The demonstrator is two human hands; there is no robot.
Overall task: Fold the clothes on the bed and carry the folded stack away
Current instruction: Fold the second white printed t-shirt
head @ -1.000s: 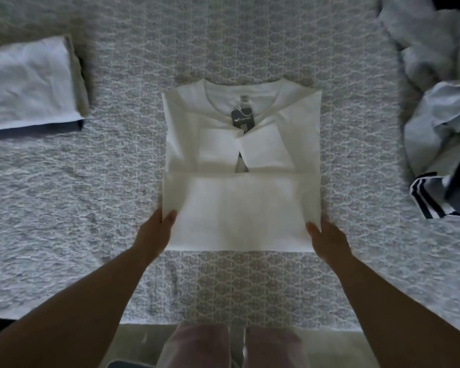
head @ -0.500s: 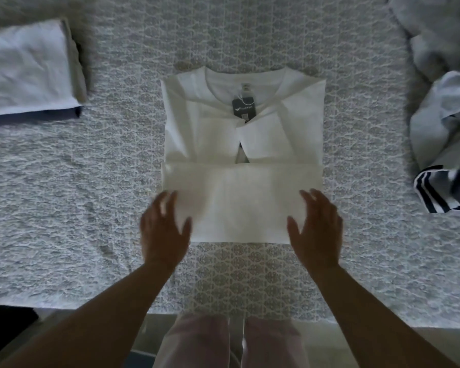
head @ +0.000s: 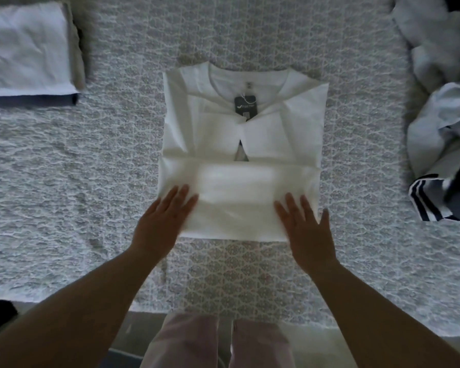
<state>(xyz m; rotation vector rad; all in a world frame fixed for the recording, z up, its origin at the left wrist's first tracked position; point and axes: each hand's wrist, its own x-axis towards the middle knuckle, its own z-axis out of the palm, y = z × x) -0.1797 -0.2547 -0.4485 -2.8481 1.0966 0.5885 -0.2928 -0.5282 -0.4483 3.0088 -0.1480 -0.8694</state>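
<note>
Centre of the frame: shirt (head: 243, 144) flat on the bed (head: 117, 168), collar toward the top, hang tag (head: 245, 107) just below the collar. Lower corners of the shirt: left hand (head: 161, 221) and right hand (head: 307, 229) flat on them. Upper left: folded stack (head: 27, 49). Right edge: loose heap of clothes (head: 441, 115). Bottom centre: legs (head: 218, 341) before the bed edge.
</note>
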